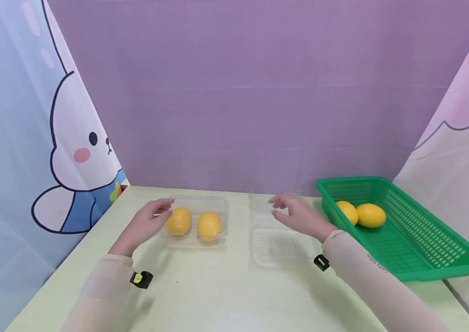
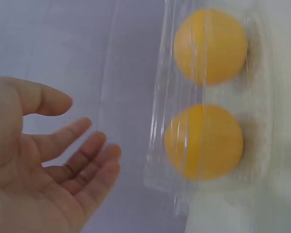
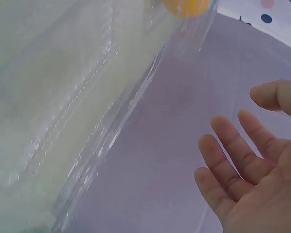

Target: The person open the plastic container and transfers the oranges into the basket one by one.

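A clear plastic tray (image 1: 196,221) sits on the pale green worktop (image 1: 226,286), towards its far left, and holds two yellow lemons side by side: the left lemon (image 1: 178,221) and the right lemon (image 1: 209,226). The left wrist view shows both fruits through the tray's glossy clear wall. The left hand (image 1: 148,223) hovers just beside the tray's left end, fingers (image 2: 82,160) relaxed and slightly spread, gripping nothing; whether the fingertips touch the plastic cannot be told.

To the right of the tray lies a second clear plastic tray (image 1: 278,240) with nothing visible in it, flat on the worktop. The right hand (image 1: 298,214) hangs over its far end, fingers (image 3: 232,160) loosely spread and gently curved, holding nothing.

Further right stands a green slotted basket (image 1: 425,249), with two more lemons (image 1: 360,214) touching each other at its far end. A purple backdrop (image 1: 259,92) rises behind the worktop, and a curtain printed with a cartoon rabbit (image 1: 77,152) hangs at the left.
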